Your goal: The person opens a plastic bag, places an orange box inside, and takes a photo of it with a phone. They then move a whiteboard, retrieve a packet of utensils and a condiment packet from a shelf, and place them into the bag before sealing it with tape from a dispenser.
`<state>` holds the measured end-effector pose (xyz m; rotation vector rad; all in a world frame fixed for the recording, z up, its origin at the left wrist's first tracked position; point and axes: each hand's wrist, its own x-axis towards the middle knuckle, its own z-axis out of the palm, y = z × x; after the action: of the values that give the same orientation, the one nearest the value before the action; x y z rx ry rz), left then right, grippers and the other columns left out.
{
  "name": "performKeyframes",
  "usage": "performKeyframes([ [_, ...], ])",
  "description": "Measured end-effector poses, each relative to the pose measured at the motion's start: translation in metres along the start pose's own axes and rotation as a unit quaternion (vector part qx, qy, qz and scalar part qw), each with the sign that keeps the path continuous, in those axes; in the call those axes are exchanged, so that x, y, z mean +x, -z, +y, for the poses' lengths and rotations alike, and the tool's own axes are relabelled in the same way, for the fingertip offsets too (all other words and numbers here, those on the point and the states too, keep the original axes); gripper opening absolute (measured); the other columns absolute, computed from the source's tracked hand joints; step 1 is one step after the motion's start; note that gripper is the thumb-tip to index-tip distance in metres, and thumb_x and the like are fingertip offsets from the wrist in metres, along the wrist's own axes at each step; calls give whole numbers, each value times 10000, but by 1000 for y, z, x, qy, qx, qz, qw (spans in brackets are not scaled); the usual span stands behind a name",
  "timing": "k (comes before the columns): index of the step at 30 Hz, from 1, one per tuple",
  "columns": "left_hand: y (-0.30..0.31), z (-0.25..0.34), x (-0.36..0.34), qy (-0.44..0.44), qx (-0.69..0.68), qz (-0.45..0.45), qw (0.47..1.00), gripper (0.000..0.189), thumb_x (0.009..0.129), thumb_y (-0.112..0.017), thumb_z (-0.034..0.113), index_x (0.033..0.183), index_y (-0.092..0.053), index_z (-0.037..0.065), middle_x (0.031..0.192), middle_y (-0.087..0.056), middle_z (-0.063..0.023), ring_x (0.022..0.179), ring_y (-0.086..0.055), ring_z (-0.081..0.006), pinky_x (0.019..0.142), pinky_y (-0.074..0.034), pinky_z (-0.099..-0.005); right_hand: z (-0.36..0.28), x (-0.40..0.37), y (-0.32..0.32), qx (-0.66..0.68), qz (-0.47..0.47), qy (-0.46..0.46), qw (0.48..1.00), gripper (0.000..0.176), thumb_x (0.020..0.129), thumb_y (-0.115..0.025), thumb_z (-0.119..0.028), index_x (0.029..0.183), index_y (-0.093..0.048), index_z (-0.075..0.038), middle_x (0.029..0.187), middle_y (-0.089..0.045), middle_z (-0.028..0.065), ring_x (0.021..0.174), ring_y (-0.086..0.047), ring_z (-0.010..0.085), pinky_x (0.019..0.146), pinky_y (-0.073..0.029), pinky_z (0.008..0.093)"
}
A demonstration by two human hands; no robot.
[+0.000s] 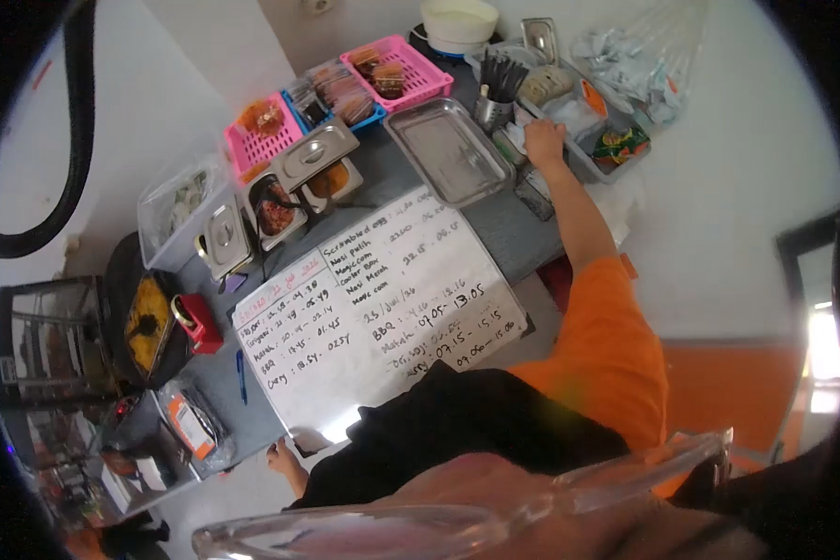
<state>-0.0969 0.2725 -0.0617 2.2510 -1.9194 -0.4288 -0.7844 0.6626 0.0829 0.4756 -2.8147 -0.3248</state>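
My right hand (544, 142) reaches to the back right of the table, at a small pale item (515, 140) beside the metal cup of dark utensils (496, 110). Its fingers point away and are partly hidden, so what they hold is unclear. Low at the left, my left hand (280, 456) hangs by the near edge of the table with fingers curled; anything in it is too small to tell. Between my hands lies a whiteboard (392, 299) with handwritten times. An empty metal tray (449, 151) is left of my right hand.
Pink baskets (429, 82) with packed food stand at the back. Metal containers (275, 210) with lids sit at the left of them. A blue pen (242, 377), a red object (196, 324) and a pan of yellow food (147, 322) are at the left. A grey bin (616, 168) holds packets.
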Motion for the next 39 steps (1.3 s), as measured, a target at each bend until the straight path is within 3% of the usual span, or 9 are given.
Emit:
performKeyframes([
  [11,26,12,-67,152,-579,-334,729,242,861,-399,303,858,-468,71,872,-523,-50,819,-513,-174,695,-424,-326,27,14,-19,203,46,-12,978,141,705,-580,-208,735,-594,-71,723,-592,119,721,-563,298,600,-420,397],
  [20,18,9,-50,138,-434,-320,831,341,817,-419,359,990,-495,76,871,-530,-48,762,-499,-175,717,-388,-357,35,12,4,391,102,-110,908,250,644,-683,-244,810,-643,-62,778,-610,123,701,-570,242,630,-434,336],
  [26,29,31,-42,-171,-222,7,960,289,784,-518,171,1007,-483,-10,964,-531,-125,852,-514,-194,730,-408,-325,-16,-21,70,687,372,-173,600,193,773,-585,-149,866,-587,20,840,-602,83,790,-554,157,720,-433,277],
  [30,69,111,-84,-285,-451,-265,804,364,814,-487,136,1139,-389,2,1108,-471,-146,954,-492,-220,792,-399,-308,-163,-152,121,928,99,7,358,265,858,-423,-175,1007,-540,10,1029,-542,97,951,-498,178,858,-369,299],
  [31,86,137,-106,-327,-488,-355,727,395,827,-476,134,1183,-348,19,1138,-452,-147,969,-487,-223,796,-401,-308,-206,-202,135,759,27,48,649,281,868,-378,-198,979,-547,-1,1020,-547,75,940,-497,170,841,-369,288],
  [33,118,168,-144,-251,-621,-512,539,436,848,-459,140,1233,-275,48,1191,-403,-139,1000,-468,-211,807,-399,-311,-257,-283,181,752,-114,365,537,74,783,-532,-103,780,-565,-38,941,-568,81,907,-507,163,834,-369,296],
  [34,104,164,-135,-237,-598,-499,580,443,850,-465,160,1235,-272,53,1127,-446,-128,949,-489,-197,779,-411,-303,-274,-309,187,721,-281,423,471,46,718,-595,-35,751,-564,-34,931,-571,90,917,-523,191,840,-370,306],
  [35,91,159,-126,-226,-576,-483,620,451,852,-471,180,1236,-268,59,1062,-489,-117,898,-510,-183,750,-423,-294,-300,-332,175,668,-106,543,497,54,720,-593,-31,767,-569,-44,907,-570,83,861,-541,197,792,-392,292],
  [39,90,113,-49,-226,-540,-375,719,240,817,-479,95,1040,-501,9,765,-532,-60,651,-500,-118,571,-403,-222,-283,-380,144,756,-28,132,640,133,729,-614,-121,765,-527,-28,722,-504,63,705,-487,164,639,-411,301],
])
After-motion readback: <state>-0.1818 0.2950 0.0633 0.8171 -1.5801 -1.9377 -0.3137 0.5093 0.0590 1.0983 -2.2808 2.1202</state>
